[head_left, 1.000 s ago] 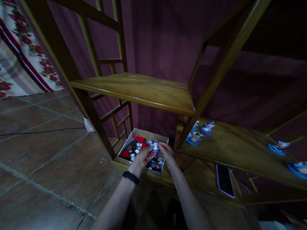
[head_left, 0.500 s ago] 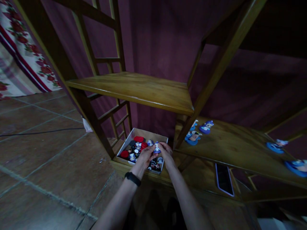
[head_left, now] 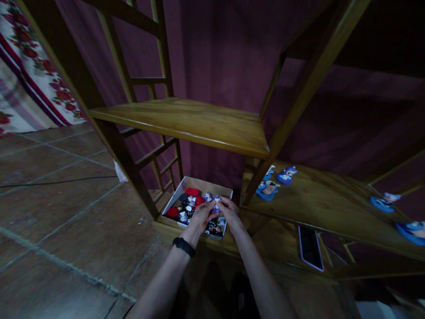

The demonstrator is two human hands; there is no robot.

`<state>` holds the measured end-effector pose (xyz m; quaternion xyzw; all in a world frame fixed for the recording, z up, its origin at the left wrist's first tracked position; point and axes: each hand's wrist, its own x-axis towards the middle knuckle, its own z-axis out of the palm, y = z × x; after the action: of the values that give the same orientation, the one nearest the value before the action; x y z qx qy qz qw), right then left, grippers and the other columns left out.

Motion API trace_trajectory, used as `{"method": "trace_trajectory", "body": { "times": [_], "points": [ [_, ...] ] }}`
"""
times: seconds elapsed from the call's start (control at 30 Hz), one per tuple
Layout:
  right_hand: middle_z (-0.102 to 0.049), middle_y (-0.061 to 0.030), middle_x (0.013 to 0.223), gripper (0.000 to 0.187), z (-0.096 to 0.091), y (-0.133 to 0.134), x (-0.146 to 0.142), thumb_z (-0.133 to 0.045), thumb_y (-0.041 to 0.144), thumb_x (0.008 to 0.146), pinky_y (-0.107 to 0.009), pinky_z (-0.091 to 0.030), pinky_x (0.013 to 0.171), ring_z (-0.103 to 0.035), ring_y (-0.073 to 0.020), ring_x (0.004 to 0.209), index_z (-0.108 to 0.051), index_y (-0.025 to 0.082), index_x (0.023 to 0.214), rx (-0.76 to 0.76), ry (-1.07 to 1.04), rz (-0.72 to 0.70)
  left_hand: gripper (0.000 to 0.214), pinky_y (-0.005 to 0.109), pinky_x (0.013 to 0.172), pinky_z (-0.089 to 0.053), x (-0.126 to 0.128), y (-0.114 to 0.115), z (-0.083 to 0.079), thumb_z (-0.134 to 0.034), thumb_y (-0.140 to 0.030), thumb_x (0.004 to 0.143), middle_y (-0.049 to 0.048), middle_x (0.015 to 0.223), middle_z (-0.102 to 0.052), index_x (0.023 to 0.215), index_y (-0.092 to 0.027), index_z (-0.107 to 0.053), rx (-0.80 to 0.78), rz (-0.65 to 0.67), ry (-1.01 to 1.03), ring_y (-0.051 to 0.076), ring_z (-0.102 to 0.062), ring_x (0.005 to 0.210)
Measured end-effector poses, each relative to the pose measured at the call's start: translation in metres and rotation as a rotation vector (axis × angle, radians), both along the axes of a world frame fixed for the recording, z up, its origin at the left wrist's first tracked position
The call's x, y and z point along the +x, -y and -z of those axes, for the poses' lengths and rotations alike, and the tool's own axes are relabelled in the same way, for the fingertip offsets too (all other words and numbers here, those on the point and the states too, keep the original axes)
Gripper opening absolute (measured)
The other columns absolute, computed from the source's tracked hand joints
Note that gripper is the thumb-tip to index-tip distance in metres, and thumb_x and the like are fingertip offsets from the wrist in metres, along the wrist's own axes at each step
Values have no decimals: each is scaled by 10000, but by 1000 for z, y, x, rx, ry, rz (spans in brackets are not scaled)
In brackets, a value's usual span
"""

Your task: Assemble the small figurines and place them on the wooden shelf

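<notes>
A shallow cardboard box (head_left: 196, 182) of small red, blue and white figurines sits on the lowest shelf of a wooden rack. Both my hands are over its right half. My left hand (head_left: 201, 217), with a black band on the wrist, and my right hand (head_left: 229, 210) pinch together on one small blue and white figurine (head_left: 217, 203), held just above the others. Fingers of both hands are closed round it.
A wide wooden shelf (head_left: 192, 124) juts out above the box. To the right, a lower shelf (head_left: 328, 208) carries several blue figurines (head_left: 286, 175). A phone (head_left: 310, 246) lies on the bottom board. Tiled floor, a black cable and a flowered cloth (head_left: 29, 75) are at left.
The hands have closed more tightly on the blue and white figurine; it is more covered by fingers now. The view has drifted slightly.
</notes>
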<state>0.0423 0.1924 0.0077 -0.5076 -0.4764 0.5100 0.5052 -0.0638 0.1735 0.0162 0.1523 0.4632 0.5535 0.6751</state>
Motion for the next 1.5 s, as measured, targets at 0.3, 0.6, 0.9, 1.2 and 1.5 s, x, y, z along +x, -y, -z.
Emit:
{"method": "trace_trajectory", "body": {
  "times": [0.3, 0.6, 0.9, 1.2, 1.5],
  "points": [
    [-690, -8, 879, 271, -13, 3, 5, -599, 366, 645, -290, -476, 771, -613, -189, 846, -689, 223, 857, -14, 64, 22, 147, 165, 517, -508, 1, 1, -3, -664, -234, 710, 49, 655, -628, 726, -94, -622, 21, 20, -18, 79, -578, 554],
    [-688, -14, 815, 279, -5, 3, 5, -592, 404, 658, -275, -479, 719, -612, -186, 802, -680, 232, 860, 61, 98, 44, 155, 151, 474, -473, 8, 2, -2, -685, -227, 683, 55, 609, -634, 692, -79, -640, 81, 21, -60, 70, -560, 484],
    [-688, -21, 888, 271, -4, 1, 6, -570, 416, 668, -282, -471, 745, -612, -188, 817, -689, 233, 827, 49, 105, 72, 129, 166, 471, -482, 11, 3, -4, -642, -190, 724, 48, 537, -605, 655, -82, -630, 71, -14, -66, 86, -561, 468],
    [-680, -6, 939, 267, -5, 1, 10, -559, 350, 665, -277, -450, 797, -602, -183, 878, -684, 241, 874, 24, 95, 23, 89, 184, 547, -511, 8, 1, -4, -655, -141, 703, 69, 631, -635, 649, -73, -635, 78, 31, -39, 90, -587, 542],
    [-688, 4, 814, 262, -7, 0, 5, -539, 225, 614, -289, -472, 742, -612, -184, 779, -688, 227, 829, 31, 44, -62, 63, 198, 550, -515, 6, 3, -7, -698, -93, 624, 61, 637, -655, 663, -89, -649, 86, 61, -125, 110, -608, 559]
  ]
}}
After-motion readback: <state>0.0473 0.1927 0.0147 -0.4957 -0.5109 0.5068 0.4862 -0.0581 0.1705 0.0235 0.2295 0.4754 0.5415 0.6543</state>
